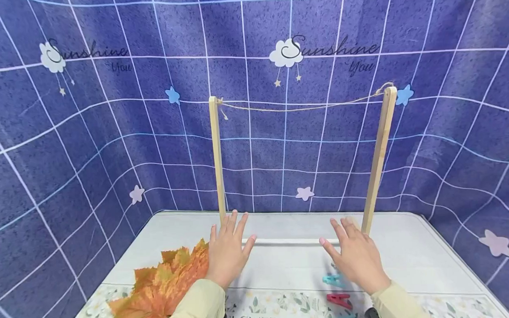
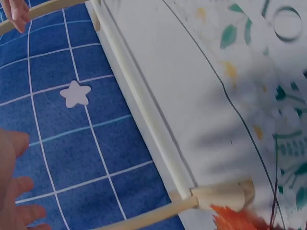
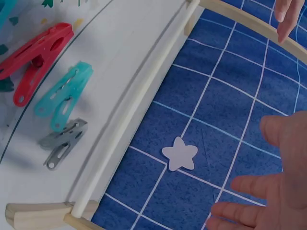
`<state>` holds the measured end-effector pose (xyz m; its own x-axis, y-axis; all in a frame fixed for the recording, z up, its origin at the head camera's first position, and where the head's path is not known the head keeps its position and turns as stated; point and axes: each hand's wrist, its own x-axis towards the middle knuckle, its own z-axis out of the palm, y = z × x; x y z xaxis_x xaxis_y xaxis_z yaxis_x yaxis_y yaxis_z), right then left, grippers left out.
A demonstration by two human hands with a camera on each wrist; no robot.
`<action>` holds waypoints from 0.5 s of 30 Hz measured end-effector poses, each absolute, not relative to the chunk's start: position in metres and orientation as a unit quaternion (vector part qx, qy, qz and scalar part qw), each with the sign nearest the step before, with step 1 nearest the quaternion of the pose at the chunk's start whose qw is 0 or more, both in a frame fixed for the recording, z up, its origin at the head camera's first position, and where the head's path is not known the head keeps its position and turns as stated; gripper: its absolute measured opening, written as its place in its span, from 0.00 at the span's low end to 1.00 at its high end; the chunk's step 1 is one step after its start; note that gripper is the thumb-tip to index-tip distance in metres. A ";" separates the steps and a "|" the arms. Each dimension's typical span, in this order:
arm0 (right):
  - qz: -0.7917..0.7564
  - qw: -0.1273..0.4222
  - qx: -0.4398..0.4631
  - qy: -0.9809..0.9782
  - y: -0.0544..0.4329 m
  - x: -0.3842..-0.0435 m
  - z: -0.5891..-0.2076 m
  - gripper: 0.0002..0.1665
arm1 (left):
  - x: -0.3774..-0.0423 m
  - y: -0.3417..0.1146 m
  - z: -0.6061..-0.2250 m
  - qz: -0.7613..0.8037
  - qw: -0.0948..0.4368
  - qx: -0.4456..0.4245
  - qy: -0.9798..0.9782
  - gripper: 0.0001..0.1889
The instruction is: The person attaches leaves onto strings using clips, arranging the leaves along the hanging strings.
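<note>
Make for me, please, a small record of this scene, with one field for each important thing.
Left hand: fingers spread, holding nothing
Right hand: fingers extended, holding nothing
Wooden frame: two uprights, with a pale bar between them low down
String: tied between the upright tops, sagging slightly, no clip or leaf on it
Leaves: orange, beside the left sleeve
Clips: red, teal and grey, lying on the table
Backdrop: blue, grid pattern

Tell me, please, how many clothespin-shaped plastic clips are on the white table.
4: a red plastic clip, a teal clip beside it, a grey clip beside that, and another teal clip at the right-wrist view's top-left corner. More may be hidden by the right sleeve.
</note>
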<state>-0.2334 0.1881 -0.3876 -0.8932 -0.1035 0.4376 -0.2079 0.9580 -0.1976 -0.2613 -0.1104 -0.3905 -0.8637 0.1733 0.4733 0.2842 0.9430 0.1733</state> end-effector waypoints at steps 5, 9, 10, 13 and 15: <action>0.127 0.223 0.081 -0.963 0.191 -0.233 -0.382 0.37 | -0.262 -0.122 -0.386 -0.122 0.260 -0.131 -0.949 0.30; 0.142 0.238 0.084 -0.957 0.194 -0.232 -0.378 0.34 | -0.262 -0.131 -0.383 -0.130 0.287 -0.152 -0.937 0.27; 0.147 0.242 0.085 -0.955 0.195 -0.232 -0.378 0.34 | -0.262 -0.133 -0.383 -0.132 0.292 -0.156 -0.934 0.26; 0.163 0.250 0.085 -0.951 0.198 -0.232 -0.377 0.32 | -0.262 -0.141 -0.382 -0.137 0.304 -0.165 -0.928 0.24; 0.176 0.249 0.082 -0.949 0.199 -0.232 -0.377 0.31 | -0.262 -0.147 -0.382 -0.141 0.309 -0.168 -0.925 0.22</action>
